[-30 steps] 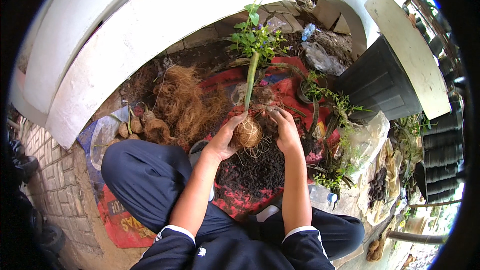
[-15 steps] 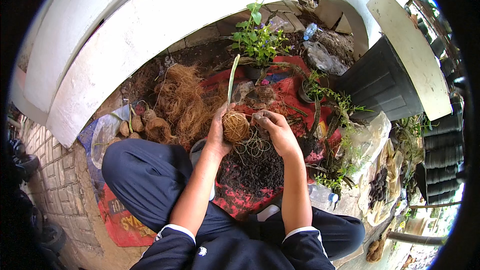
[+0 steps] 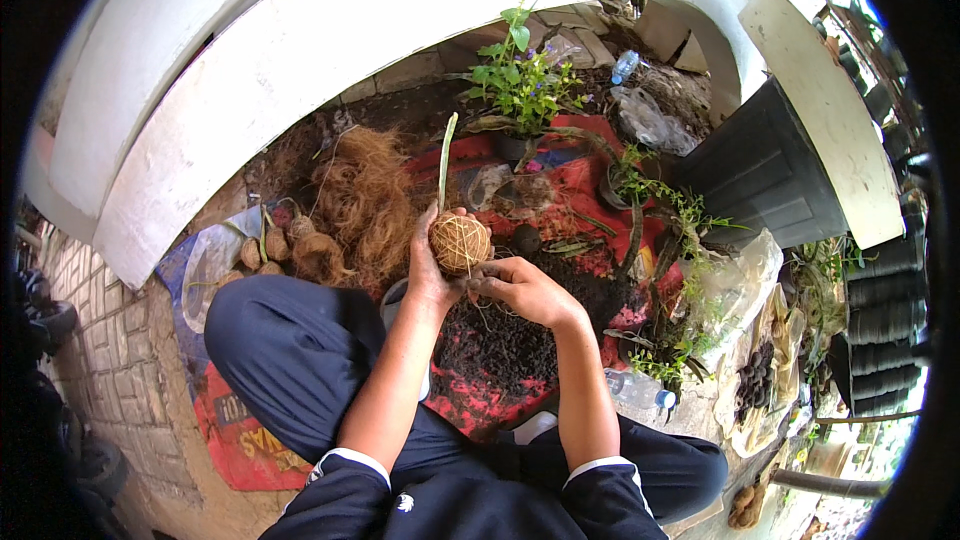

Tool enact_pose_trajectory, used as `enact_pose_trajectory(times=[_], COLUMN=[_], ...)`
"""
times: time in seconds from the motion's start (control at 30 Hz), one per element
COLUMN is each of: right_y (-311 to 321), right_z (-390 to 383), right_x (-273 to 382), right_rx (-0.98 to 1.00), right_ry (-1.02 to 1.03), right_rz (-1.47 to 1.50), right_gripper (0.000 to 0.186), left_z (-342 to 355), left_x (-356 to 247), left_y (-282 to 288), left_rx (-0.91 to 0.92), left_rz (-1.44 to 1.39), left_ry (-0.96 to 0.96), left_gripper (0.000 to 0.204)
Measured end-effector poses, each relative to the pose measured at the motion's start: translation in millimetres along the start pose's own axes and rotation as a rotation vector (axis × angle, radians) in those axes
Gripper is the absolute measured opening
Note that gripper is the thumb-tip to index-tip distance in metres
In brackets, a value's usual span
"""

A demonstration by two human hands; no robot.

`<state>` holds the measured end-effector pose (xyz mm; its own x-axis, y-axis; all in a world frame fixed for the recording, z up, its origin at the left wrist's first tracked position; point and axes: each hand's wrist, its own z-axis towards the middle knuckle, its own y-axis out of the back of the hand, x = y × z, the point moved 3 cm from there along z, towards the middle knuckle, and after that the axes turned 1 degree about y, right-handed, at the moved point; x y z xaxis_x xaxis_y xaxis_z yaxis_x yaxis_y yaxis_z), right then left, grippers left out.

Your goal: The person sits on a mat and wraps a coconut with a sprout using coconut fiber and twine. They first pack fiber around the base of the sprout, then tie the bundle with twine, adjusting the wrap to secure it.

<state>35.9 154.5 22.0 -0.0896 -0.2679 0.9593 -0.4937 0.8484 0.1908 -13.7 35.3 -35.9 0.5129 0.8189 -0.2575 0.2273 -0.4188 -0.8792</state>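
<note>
A round brown fibre ball (image 3: 460, 244), wrapped criss-cross with pale string, rests in my left hand (image 3: 428, 265). One long green leaf (image 3: 446, 165) rises from the ball's far left side. My right hand (image 3: 520, 288) is closed at the ball's lower right, its thumb and fingers pinching the string (image 3: 478, 306). Loose string hangs below, partly hidden by the hand. Under both hands lies a heap of dark soil (image 3: 505, 350) on a red plastic sheet (image 3: 455, 388).
Loose coconut fibre (image 3: 362, 190) is piled at the far left, beside several finished-looking brown balls (image 3: 272, 248). Farther back stands a potted plant (image 3: 525, 90) with purple flowers. To the right are a dark planter (image 3: 765, 170), a plastic bottle (image 3: 640, 390) and crumpled clear plastic (image 3: 745, 285).
My right hand has moved left and down, from beside the ball to its lower right. The ball has shifted slightly left, and the leaf leans less to the right.
</note>
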Motion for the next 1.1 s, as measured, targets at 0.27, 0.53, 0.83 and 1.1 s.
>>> enact_pose_trajectory(times=[0.27, 0.53, 0.83, 1.1], right_y=[-2, -7, 18, 39], right_z=[-1, 3, -3, -12], right_x=[2, -6, -44, -9], right_rx=[0.050, 0.089, -0.133, -0.535], right_ry=[0.001, 0.053, -0.330, 0.003], right_rz=[0.076, 0.129, 0.660, 0.557], right_gripper=[0.020, 0.021, 0.021, 0.021], left_z=[-5, -1, -15, -19], left_x=[0, 4, 5, 7], left_y=[-9, -1, -19, -17], left_rx=[0.155, 0.112, 0.619, 0.292], left_rz=[0.035, -0.218, -0.241, 0.261], left_ry=[-0.051, 0.067, 0.310, 0.228], left_gripper=[0.041, 0.040, 0.055, 0.037])
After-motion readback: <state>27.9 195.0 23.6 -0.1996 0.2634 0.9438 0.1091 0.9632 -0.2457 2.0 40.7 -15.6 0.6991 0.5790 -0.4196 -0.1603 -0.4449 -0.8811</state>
